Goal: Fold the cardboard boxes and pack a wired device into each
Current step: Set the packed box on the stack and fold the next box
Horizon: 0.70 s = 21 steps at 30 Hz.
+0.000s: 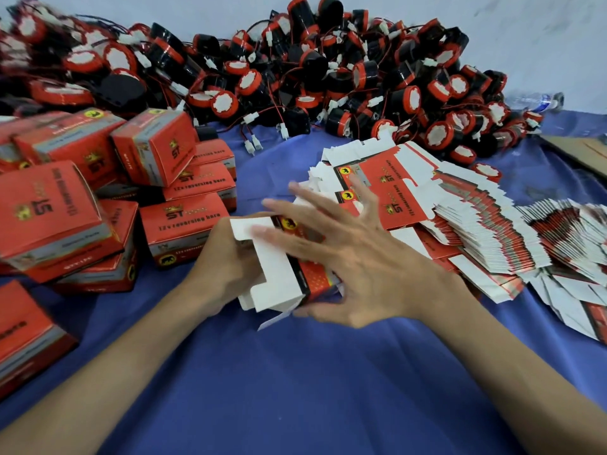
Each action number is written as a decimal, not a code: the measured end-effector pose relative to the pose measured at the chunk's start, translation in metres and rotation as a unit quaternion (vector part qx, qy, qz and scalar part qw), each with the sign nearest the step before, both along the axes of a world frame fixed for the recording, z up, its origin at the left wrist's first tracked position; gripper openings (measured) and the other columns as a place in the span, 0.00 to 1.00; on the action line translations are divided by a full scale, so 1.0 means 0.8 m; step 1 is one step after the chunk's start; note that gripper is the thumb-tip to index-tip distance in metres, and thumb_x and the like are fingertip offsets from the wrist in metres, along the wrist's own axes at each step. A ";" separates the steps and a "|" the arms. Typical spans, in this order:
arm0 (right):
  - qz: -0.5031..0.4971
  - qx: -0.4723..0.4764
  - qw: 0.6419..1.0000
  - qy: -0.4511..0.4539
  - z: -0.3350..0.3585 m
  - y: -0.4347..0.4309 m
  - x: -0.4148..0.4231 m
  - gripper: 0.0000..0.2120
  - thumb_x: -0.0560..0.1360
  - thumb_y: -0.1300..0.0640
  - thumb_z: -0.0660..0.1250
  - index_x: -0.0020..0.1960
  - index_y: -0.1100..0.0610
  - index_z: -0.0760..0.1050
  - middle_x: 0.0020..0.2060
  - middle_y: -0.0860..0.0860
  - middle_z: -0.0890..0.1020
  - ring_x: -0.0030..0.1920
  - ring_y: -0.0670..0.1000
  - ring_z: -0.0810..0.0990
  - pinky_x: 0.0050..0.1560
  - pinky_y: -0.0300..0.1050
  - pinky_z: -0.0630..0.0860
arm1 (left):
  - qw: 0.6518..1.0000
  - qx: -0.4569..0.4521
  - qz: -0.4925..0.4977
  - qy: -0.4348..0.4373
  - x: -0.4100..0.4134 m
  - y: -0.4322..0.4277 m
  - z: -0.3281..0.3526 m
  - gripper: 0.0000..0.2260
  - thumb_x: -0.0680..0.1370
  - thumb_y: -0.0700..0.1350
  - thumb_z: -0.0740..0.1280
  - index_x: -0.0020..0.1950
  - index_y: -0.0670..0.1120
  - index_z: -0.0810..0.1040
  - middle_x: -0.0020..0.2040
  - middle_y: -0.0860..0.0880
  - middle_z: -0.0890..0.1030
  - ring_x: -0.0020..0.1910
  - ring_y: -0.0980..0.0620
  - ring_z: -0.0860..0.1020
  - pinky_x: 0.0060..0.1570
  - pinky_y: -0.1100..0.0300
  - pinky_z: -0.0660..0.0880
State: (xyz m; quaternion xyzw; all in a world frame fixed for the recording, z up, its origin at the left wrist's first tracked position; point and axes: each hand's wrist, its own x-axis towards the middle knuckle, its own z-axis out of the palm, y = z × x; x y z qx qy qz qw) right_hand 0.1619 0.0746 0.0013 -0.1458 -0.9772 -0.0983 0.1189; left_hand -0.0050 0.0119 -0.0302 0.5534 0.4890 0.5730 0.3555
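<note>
A half-formed red cardboard box (279,270) with white inner flaps showing sits between my hands over the blue cloth. My left hand (223,267) grips it from the left, fingers tucked behind the white flap. My right hand (348,254) lies over the box's right side with fingers spread and straight, blurred by motion, thumb under the box's lower edge. A fanned stack of flat red-and-white box blanks (466,231) lies just right of my right hand. A big heap of black-and-red round wired devices (328,73) with white plugs fills the back.
Closed red boxes (98,205) are piled at the left, one more at the lower left edge (23,336). A blue cloth (295,372) covers the table. A plastic bottle (538,101) lies far right by the wall, brown cardboard (581,151) below it.
</note>
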 end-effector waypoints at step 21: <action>0.011 -0.103 0.994 0.031 0.005 -0.018 -0.005 0.39 0.69 0.39 0.72 0.75 0.51 0.64 0.72 0.54 0.65 0.63 0.59 0.66 0.63 0.59 0.68 | 0.995 -0.072 0.057 0.037 -0.010 0.006 0.004 0.16 0.74 0.27 0.63 0.33 0.45 0.68 0.18 0.58 0.69 0.20 0.63 0.67 0.23 0.73 0.63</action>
